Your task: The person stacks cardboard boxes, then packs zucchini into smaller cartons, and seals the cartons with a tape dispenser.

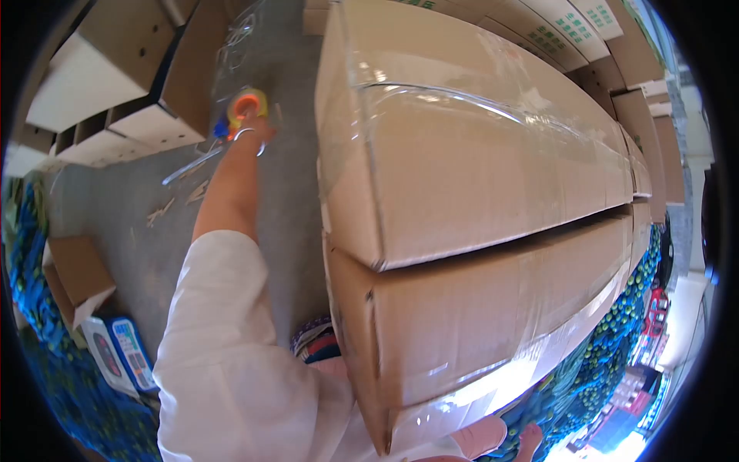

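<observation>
My left hand [255, 129] is stretched far out over the grey floor, a bracelet at its wrist. It is closed on a packing tape dispenser [248, 105] with a yellow-rimmed roll, an orange centre and a blue part to the left. To the right of this arm lie two long cardboard cartons [500, 165], one on the other, with shiny clear tape along their edges. At the bottom edge, beyond the lower carton [493, 308], a small bit of bare skin [530, 439] shows, seemingly my right hand; its fingers are not clear.
White-sided open boxes [100, 85] stand at upper left. Scraps [160, 212] and a pale strip [191, 167] lie on the floor. A small open carton [77, 269], a blue-and-white box [123, 354] and blue netting with green fruit [616, 323] surround the work area. Printed cartons [554, 35] are stacked behind.
</observation>
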The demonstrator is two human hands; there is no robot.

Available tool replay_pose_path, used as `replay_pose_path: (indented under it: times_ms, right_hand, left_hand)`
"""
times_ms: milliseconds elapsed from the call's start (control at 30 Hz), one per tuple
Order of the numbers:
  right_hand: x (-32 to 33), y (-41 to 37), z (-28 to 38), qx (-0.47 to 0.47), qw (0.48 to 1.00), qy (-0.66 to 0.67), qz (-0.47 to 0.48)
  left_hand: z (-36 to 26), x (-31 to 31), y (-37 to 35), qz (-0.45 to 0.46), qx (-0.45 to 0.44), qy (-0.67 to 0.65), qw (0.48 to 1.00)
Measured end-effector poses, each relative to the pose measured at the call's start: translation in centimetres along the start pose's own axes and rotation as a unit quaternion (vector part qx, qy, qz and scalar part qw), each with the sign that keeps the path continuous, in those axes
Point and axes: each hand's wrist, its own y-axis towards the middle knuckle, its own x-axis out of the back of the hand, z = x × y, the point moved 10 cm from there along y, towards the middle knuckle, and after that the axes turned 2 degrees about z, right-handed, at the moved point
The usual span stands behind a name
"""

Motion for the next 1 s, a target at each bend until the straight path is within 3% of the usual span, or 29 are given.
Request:
replay_pose_path:
  times_ms: [33,67,133,167,200,233,267,300,333,367,400,467,567,633,733,833,867,900,933,967,1000]
  right_hand:
    - [0.8,0.0,-3.2,-0.023,1.000,-0.001,-0.009]
    - [0.6,-2.4,-1.9,-0.033,0.999,0.002,-0.020]
    - [0.2,-9.1,1.6,-0.149,0.986,-0.072,-0.011]
    - [0.9,-10.7,1.2,-0.158,0.985,-0.068,-0.020]
    - [1.8,-11.8,0.0,-0.227,0.961,-0.157,-0.012]
    - [2.2,-12.6,-1.2,-0.290,0.925,-0.244,0.001]
    - [-0.4,-12.7,3.6,0.043,0.897,-0.439,-0.034]
    - [-0.5,-12.1,2.1,0.043,0.897,-0.439,-0.032]
    - [-2.8,-12.0,0.5,0.087,0.823,-0.559,0.049]
    - [-0.7,-6.8,-10.8,0.131,0.726,-0.663,0.128]
    - [-1.3,-7.4,-7.7,0.137,0.725,-0.662,0.129]
    - [-2.3,-7.0,-2.3,0.131,0.805,-0.572,0.084]
    - [-0.9,-5.4,-0.1,0.115,0.900,-0.420,0.032]
    - [0.6,-4.5,0.0,0.095,0.946,-0.309,0.001]
    - [2.5,-2.2,0.0,0.059,0.989,-0.126,-0.045]
    - [3.7,1.0,-1.6,0.009,0.992,0.078,-0.095]
    - [3.5,0.3,4.9,0.110,0.984,0.032,-0.137]
    - [1.8,-1.7,14.1,0.107,0.986,-0.115,-0.057]
    - [1.4,-1.9,18.0,0.188,0.977,0.026,-0.099]
    - [0.6,-3.4,23.7,0.230,0.967,0.040,-0.101]
    - [-0.1,-4.5,28.1,0.277,0.950,0.072,-0.124]
  left_hand:
    - [-2.5,1.1,-1.5,0.022,-0.030,0.212,0.977]
    - [-2.4,0.4,-0.3,0.023,-0.045,0.213,0.976]
    - [1.3,-3.0,3.2,0.131,-0.036,0.191,0.972]
    - [1.1,-4.4,3.4,0.184,-0.089,0.337,0.919]
    - [1.6,-5.9,2.8,0.231,-0.133,0.473,0.840]
    - [2.1,-6.5,2.3,0.230,-0.136,0.475,0.838]
    - [2.5,-4.6,2.4,0.119,-0.073,0.306,0.942]
    - [3.5,-2.0,1.4,0.002,-0.004,0.121,0.993]
    - [3.5,-1.7,0.4,0.002,-0.002,0.124,0.992]
    - [1.7,-0.5,-1.9,0.030,-0.002,0.136,0.990]
    - [1.2,-0.4,-3.5,0.057,-0.001,0.147,0.987]
    - [1.9,-1.3,-4.9,0.025,-0.009,0.128,0.991]
    - [0.9,1.6,-11.6,-0.027,-0.004,0.086,0.996]
    - [-0.8,5.4,-16.3,-0.107,-0.076,0.057,0.990]
    - [-3.4,11.9,-24.1,-0.231,-0.188,0.016,0.955]
    - [-8.0,19.4,-32.2,-0.295,-0.246,0.021,0.923]
    - [-9.7,21.5,-34.3,-0.304,-0.257,0.030,0.917]
    - [-11.6,23.5,-37.0,-0.312,-0.308,-0.003,0.899]
    - [-13.3,25.6,-39.6,-0.320,-0.356,-0.036,0.877]
    - [-14.9,27.4,-41.6,-0.329,-0.364,-0.029,0.871]
    - [-17.6,28.9,-45.3,-0.370,-0.446,0.020,0.815]
